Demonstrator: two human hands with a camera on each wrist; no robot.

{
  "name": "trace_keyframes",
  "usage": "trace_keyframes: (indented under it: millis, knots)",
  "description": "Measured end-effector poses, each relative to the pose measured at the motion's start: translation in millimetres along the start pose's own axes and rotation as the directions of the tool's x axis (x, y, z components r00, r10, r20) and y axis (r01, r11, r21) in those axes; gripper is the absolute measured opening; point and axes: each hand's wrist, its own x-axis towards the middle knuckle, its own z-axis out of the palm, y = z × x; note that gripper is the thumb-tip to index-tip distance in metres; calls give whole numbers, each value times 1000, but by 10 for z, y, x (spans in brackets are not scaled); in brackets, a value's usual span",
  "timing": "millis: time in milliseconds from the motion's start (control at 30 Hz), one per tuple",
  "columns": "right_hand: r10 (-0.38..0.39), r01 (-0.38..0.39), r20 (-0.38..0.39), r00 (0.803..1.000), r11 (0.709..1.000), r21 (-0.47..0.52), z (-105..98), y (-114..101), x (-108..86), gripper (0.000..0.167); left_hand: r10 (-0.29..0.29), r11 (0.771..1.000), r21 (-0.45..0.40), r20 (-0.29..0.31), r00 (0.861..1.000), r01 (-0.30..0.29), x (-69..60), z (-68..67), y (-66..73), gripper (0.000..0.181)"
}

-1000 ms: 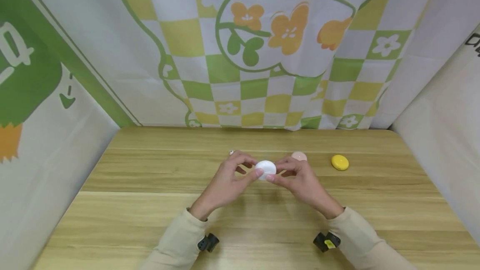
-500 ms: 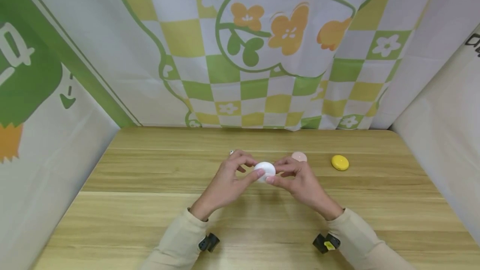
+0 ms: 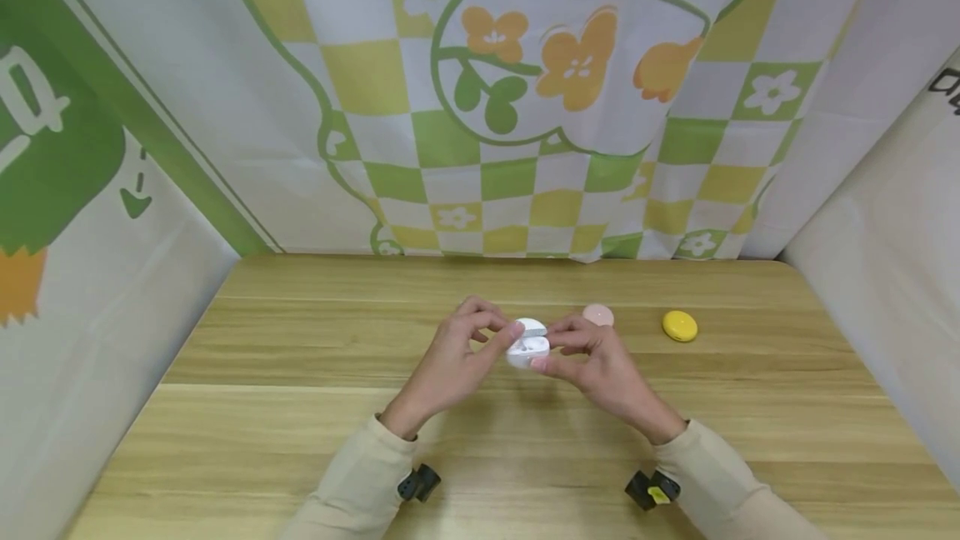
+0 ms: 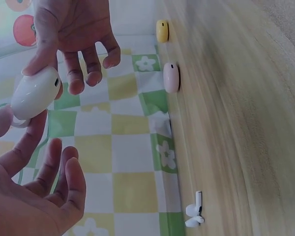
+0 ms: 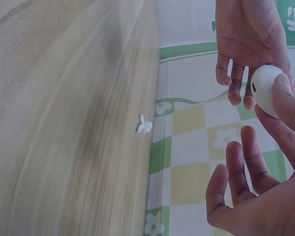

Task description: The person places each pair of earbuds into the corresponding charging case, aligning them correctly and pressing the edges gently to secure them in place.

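Between both hands, above the table, is a white earbud charging case (image 3: 528, 351) with its lid raised and its inside facing the head camera. My left hand (image 3: 459, 357) pinches its left side at the lid, thumb in front. My right hand (image 3: 600, 363) holds the lower part from the right between thumb and fingers. In the left wrist view the case (image 4: 37, 93) shows its rounded underside and a small dark port. A pair of white earbuds (image 5: 144, 126) lies on the table; in the head view my left hand hides them.
A round pink case (image 3: 598, 314) lies behind my right hand, partly covered by it. Farther right is a round yellow case (image 3: 679, 326). The wooden table (image 3: 300, 423) ends at a patterned cloth wall (image 3: 517, 215), with cloth sides left and right.
The white case was closed in both earlier frames; its lid now stands up. My left thumb has moved slightly up with the lid. The earbuds' tip behind my left hand is no longer visible.
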Motion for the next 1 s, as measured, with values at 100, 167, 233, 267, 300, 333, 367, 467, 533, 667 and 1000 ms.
trace_keyframes:
  millis: [100,167,233,267,300,333,367,467,533,667,1000]
  knots:
    - [-11,11,-4,1000,1000,11,-5,-4,-11,18,-22,1000,10,7,1000,22,10,0,13,28]
    - [-13,13,-5,1000,1000,18,-10,-4,-19,18,-37,999,14,17,999,37,14,-5,21,28]
    - [-11,11,-11,1000,1000,17,-16,-2,-27,18,-47,999,15,23,999,47,17,-14,17,28]
    - [-11,11,-16,1000,1000,13,-21,1,-31,18,-49,999,15,21,999,49,21,-22,10,28]
    - [-8,8,-21,1000,1000,10,-28,3,-35,18,-52,999,15,19,998,52,23,-35,2,28]
    - [-5,5,-26,1000,1000,7,-36,7,-40,18,-52,999,13,13,999,52,26,-51,-14,28]
    - [-2,3,-31,1000,1000,5,-45,11,-44,18,-50,999,13,2,999,50,30,-69,-33,28]
    - [-5,5,-42,999,1000,2,-74,29,-54,19,-58,998,18,-39,998,59,49,-139,-116,30]
    - [-9,9,-48,999,1000,1,-91,41,-59,20,-78,996,27,-71,994,80,68,-182,-189,31]
    - [-8,7,-60,998,1000,-15,-113,56,-71,19,-141,986,77,-114,983,151,115,-236,-351,32]
    - [25,-26,-51,998,999,-29,-134,71,-92,18,-174,883,429,-80,982,191,296,-266,-728,31]
